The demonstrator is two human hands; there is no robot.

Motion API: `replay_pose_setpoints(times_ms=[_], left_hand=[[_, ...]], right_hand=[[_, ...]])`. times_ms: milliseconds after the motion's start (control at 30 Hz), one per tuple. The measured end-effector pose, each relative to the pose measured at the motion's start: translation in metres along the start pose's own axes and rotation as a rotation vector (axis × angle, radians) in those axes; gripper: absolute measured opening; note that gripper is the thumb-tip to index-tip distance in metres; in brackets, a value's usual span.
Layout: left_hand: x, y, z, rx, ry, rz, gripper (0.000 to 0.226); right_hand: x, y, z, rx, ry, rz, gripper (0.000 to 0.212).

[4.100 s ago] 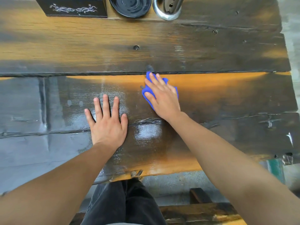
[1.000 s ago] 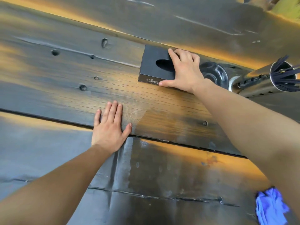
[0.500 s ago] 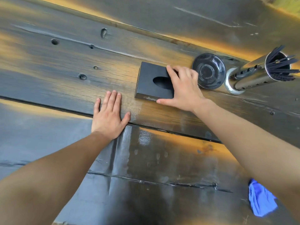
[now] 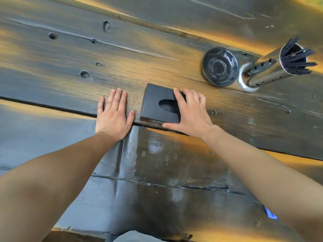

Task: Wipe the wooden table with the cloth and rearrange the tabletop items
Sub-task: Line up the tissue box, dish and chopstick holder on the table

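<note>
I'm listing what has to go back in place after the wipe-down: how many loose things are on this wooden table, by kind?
Black square box with an oval opening: 1
Black round glossy dish: 1
Shiny metal cylindrical holder of dark sticks: 1
Blue cloth, mostly hidden behind the right forearm: 1
Total: 4

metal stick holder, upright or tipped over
Upright: the metal stick holder stands on its round base on the wooden table, black sticks poking out of its top.

Eatery, likely; plank table (image 4: 157,58); tissue box (image 4: 154,102); saucer (image 4: 220,66); metal holder (image 4: 262,72) of black sticks (image 4: 295,58).
</note>
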State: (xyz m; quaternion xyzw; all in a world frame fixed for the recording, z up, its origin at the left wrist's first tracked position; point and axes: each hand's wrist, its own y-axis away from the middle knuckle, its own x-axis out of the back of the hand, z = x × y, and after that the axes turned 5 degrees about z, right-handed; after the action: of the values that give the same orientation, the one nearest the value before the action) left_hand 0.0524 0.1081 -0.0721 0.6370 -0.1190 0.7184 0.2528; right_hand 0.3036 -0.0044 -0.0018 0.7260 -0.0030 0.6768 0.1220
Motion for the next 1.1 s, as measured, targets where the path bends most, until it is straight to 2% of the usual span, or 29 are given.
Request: replay_pose_setpoints(times_ms=[667,800,933,1033,1100], left_hand=[[-0.006,0.001,-0.003,-0.006,0.023,0.003,0.070],[-0.004,0.007,-0.003,0.007,0.035,0.011,0.069],[-0.007,0.049,0.012,0.113,0.087,0.047,0.074],[-0.017,0.091,0.045,0.209,0.166,0.063,0.080],[-0.025,0.113,0.073,0.201,0.168,0.063,0.084]], right_hand=[[-0.003,0.008,-0.010,-0.005,0.037,0.012,0.128],[0.007,0.017,-0.004,-0.023,-0.045,0.019,0.125],[0.023,0.032,0.027,-0.137,-0.181,0.112,0.106],[0.022,0.041,0.064,-0.301,-0.270,0.142,0.095],[0.015,0.042,0.085,-0.426,-0.339,0.140,0.092]])
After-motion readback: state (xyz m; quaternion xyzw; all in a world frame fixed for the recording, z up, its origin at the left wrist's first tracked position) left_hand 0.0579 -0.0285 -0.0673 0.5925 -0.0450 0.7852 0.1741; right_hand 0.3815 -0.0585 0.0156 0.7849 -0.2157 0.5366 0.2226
